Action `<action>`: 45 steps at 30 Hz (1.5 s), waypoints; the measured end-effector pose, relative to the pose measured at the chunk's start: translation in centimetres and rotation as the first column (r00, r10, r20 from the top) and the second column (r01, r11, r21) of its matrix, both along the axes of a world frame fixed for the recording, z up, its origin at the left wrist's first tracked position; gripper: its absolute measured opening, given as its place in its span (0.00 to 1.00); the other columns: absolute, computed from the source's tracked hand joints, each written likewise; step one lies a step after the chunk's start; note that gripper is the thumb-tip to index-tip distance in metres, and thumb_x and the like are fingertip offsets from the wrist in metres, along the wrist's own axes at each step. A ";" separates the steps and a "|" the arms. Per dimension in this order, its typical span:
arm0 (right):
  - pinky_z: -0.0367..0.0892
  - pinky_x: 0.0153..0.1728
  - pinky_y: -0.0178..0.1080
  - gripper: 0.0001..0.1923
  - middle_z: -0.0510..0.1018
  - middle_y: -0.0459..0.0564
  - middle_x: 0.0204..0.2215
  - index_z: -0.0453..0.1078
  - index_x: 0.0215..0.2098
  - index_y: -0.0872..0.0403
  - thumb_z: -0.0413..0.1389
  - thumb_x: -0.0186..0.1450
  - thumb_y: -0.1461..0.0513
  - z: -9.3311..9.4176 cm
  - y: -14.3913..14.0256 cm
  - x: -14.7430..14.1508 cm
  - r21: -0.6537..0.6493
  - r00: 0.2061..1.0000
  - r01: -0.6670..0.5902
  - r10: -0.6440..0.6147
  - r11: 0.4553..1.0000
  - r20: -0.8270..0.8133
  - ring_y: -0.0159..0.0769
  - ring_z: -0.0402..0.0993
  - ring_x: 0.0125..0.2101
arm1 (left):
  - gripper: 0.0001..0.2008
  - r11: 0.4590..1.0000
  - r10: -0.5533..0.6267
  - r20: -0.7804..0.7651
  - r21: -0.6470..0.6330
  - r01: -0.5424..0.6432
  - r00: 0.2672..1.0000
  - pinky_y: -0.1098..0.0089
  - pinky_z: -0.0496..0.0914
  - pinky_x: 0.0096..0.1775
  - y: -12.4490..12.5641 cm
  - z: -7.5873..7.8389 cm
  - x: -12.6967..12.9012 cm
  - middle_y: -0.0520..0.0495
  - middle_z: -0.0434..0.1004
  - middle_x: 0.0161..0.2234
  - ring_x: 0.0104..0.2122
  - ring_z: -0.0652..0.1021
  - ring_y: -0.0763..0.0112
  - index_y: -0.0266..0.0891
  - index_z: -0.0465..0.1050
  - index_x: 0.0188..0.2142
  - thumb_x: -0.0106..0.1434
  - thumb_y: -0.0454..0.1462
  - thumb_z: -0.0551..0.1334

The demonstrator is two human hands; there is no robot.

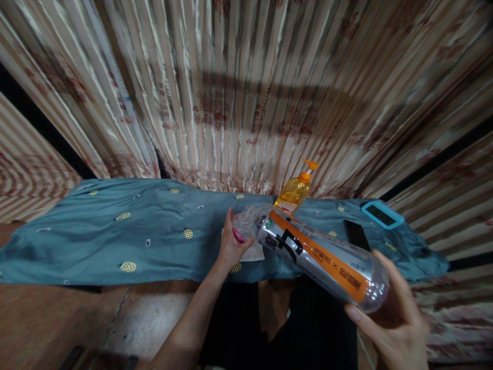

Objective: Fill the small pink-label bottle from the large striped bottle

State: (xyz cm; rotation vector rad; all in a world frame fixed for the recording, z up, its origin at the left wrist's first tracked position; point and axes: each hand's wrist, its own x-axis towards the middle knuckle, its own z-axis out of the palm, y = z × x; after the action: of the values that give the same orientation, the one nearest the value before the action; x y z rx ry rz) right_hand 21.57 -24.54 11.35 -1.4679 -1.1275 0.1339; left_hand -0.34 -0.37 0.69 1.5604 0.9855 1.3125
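A large clear plastic drink bottle with an orange and silver label slants across the front, its neck end pointing to the upper left. My right hand is closed around its base end. My left hand is wrapped round a small clear container with a pink patch low on it, right by the bottle's neck end. Whether the two touch cannot be made out. Below my left hand a white sheet, paper or cloth, lies on the blue-green tablecloth.
Behind the bottle stands an orange-topped pump bottle of yellow liquid. To the right lie a dark phone and a light-blue framed digital display. A pleated curtain hangs along the table's back edge.
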 end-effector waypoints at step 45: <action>0.78 0.54 0.43 0.49 0.71 0.50 0.73 0.69 0.74 0.42 0.79 0.57 0.58 -0.4 -0.2 0.4 -0.002 0.999 -0.020 0.020 1.000 0.034 0.51 0.79 0.60 | 0.61 1.000 0.007 -0.006 -0.015 -0.007 1.000 0.48 0.68 0.69 0.0 0.0 0.0 0.37 0.77 0.64 0.64 0.79 0.49 0.43 0.49 0.78 0.50 0.36 0.78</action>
State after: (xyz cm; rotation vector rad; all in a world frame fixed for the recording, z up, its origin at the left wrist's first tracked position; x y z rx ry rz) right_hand 22.00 -24.72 10.96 -1.4659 -1.1707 0.1243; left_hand -0.34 -0.39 0.69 1.5516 1.0028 1.3029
